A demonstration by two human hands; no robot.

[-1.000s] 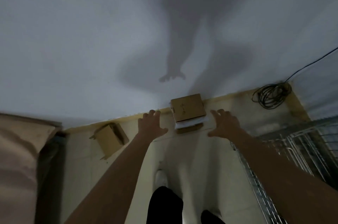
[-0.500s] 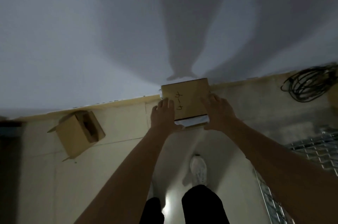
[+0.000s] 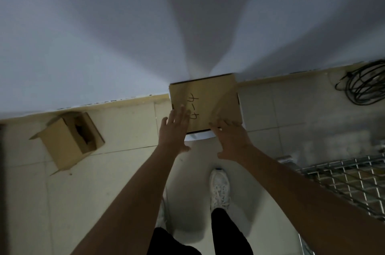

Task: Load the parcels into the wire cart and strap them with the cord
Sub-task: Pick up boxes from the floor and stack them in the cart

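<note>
The parcel, a flat cardboard box, lies on the floor against the wall at twelve o'clock. The left hand and right hand rest flat-fingered on its near edge. An opened box lies at nine o'clock, the cord at two, the wire cart at four.

A bare storeroom: pale tiled floor beneath a blank white wall, cardboard box near it.
</note>
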